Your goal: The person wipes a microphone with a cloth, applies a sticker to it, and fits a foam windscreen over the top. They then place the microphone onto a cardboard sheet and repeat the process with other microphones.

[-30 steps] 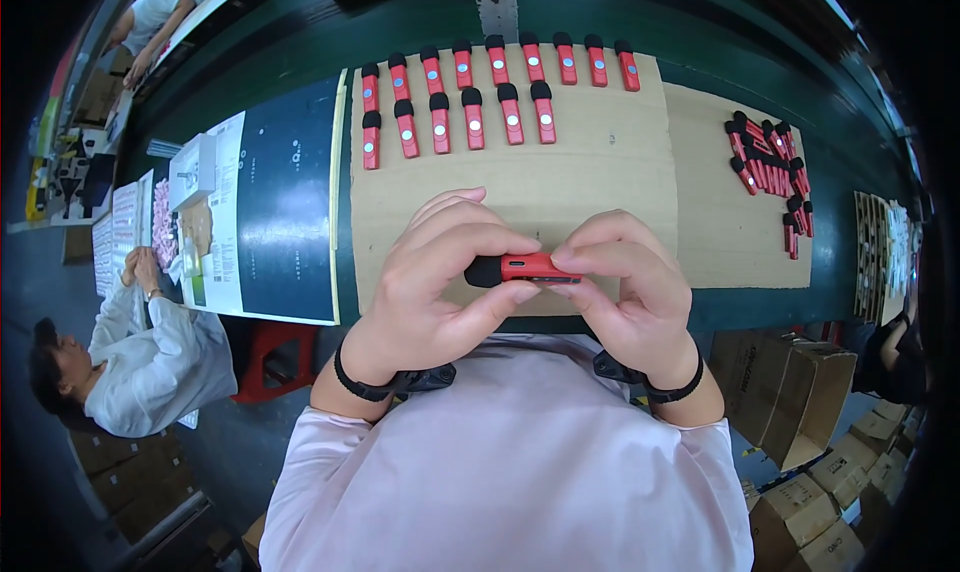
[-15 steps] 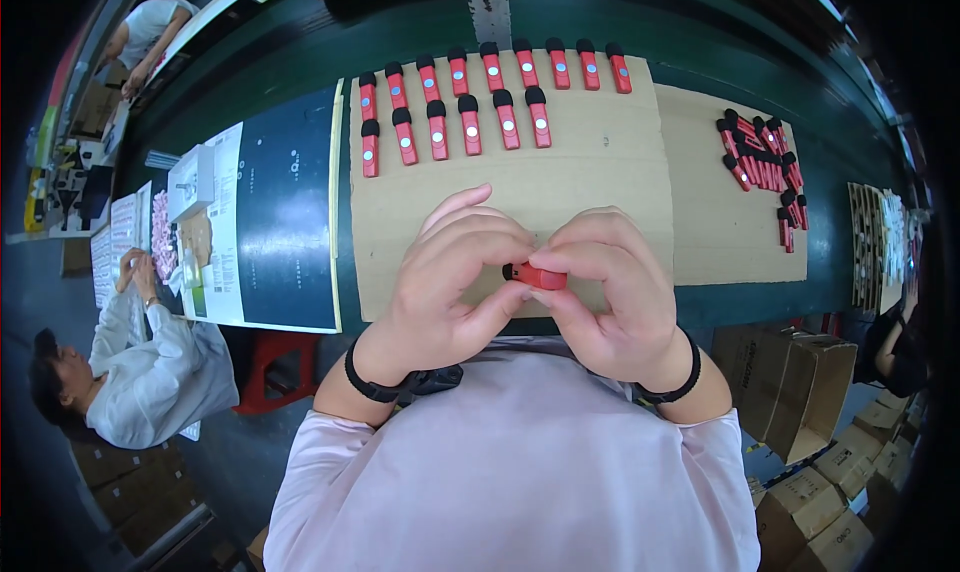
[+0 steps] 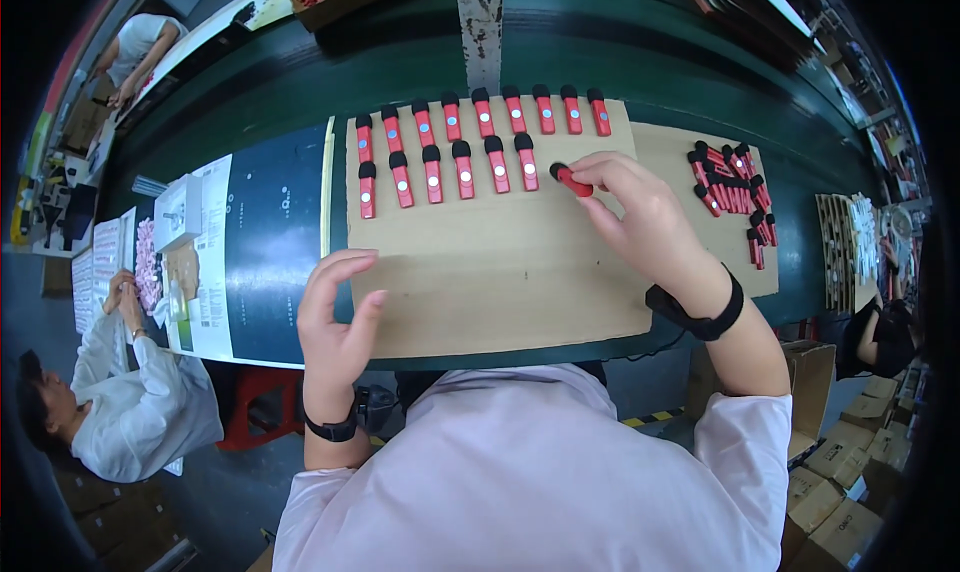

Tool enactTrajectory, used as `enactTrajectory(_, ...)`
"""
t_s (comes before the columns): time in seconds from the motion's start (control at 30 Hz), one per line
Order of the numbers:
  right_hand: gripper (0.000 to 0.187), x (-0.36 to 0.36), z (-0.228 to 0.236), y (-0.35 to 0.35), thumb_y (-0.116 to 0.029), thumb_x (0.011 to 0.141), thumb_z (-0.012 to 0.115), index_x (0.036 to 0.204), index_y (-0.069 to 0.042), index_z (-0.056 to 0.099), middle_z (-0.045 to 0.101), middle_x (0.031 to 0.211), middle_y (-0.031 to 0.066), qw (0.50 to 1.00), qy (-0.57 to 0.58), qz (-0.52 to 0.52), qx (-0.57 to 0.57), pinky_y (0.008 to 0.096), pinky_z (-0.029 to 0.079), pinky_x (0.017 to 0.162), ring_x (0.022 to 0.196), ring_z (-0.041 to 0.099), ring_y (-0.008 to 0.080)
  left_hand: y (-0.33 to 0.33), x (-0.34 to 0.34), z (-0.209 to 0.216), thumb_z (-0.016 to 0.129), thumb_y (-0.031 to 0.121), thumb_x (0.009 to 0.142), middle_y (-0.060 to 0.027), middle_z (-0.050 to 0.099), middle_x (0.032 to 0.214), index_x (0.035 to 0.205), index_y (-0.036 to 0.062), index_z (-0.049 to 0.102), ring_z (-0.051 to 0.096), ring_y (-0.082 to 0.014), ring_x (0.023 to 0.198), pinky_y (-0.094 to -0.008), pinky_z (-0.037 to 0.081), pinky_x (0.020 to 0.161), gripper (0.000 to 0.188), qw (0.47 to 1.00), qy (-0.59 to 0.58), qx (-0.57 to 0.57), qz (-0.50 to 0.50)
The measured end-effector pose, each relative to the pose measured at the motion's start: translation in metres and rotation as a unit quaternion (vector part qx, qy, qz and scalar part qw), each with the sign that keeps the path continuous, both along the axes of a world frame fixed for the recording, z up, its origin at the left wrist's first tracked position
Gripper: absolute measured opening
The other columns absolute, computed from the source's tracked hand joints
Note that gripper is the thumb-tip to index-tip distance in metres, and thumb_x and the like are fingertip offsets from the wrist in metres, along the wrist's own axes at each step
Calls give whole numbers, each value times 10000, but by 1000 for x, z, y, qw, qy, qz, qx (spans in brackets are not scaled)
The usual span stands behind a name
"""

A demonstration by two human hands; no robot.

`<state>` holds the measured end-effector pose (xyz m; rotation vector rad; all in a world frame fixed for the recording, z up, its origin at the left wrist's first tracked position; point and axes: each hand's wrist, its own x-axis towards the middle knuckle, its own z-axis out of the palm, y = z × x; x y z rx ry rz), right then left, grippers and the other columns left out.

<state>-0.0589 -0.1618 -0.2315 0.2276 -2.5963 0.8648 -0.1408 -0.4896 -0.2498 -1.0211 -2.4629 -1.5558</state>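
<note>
My right hand (image 3: 645, 212) pinches a small red clip-on microphone (image 3: 576, 185) with a black foam tip, held tilted just right of the front row. That row of similar red microphones (image 3: 433, 180), each with a pale round dot, lies on the cardboard sheet (image 3: 500, 292). Behind it runs a second row of them (image 3: 485, 120), all with their black foam ends pointing away from me. My left hand (image 3: 338, 322) is open over the sheet's left edge, fingers apart and holding nothing.
More red microphones (image 3: 735, 192) lie in a loose cluster on another cardboard piece to the right. Left stands a dark blue panel (image 3: 275, 252) and a white box (image 3: 178, 212). A person in white (image 3: 140, 402) works at far left. A metal post (image 3: 481, 32) rises behind the rows.
My hands have parted from in front of my chest. The right one has carried the microphone forward beside the front row; the left has let go and moved left. The view has shifted.
</note>
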Motion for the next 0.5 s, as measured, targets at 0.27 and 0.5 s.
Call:
enactTrajectory(0.27, 214, -1, -14, -2, -39, 769, 705, 972, -50, 636, 602, 1030, 99, 986, -42, 19, 162, 372, 507, 816, 946, 612, 288, -30, -10, -28, 647, 8, 843, -145, 637, 1117, 1055, -6, 619, 598, -270, 1063, -352, 441, 957, 214, 995, -1, -15, 97)
enactTrajectory(0.5, 204, -25, -19, 7, -57, 772, 705, 964, -63, 636, 596, 1041, 79, 979, -20, -8, 201, 368, 496, 842, 962, 609, 280, -42, -14, -41, 628, 0, 853, -143, 629, 1136, 1055, -2, 619, 589, -267, 1079, -354, 437, 962, 202, 992, -18, -13, 124)
